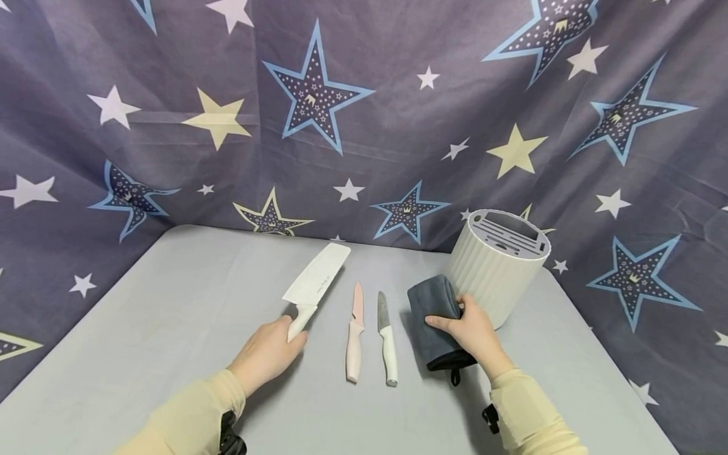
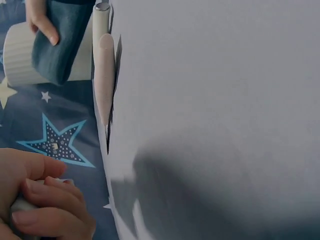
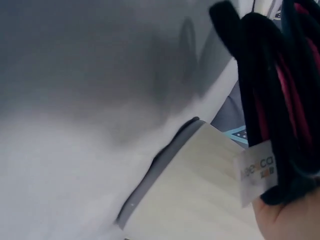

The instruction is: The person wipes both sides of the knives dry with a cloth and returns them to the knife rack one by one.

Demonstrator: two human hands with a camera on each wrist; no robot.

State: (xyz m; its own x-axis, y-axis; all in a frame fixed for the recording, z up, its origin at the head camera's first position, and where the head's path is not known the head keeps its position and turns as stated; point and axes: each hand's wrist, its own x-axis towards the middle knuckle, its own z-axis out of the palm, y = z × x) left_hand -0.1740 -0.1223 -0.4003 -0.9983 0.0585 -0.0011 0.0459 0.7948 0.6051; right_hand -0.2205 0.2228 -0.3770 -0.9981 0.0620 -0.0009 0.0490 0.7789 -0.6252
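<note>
My left hand [image 1: 266, 355] grips a white-handled cleaver [image 1: 317, 275], its pale, broad blade angled away from me over the table. In the left wrist view, the fingers curl round the handle and the blade is hidden. With my right hand [image 1: 474, 332] I hold a folded dark blue-grey cloth [image 1: 435, 309], thumb on its near side. Black edging and a hanging loop show at its lower end; pink inner layers and a white tag [image 3: 256, 170] appear in the right wrist view. Between the hands lie a pink knife [image 1: 354, 347] and a white-handled knife [image 1: 389, 354], both pointing away.
A ribbed white knife block [image 1: 486, 272] with slots in its top stands at the right, just behind the cloth. The grey table [image 1: 188, 297] backs onto a star-patterned curtain [image 1: 387, 57], which also runs along both sides.
</note>
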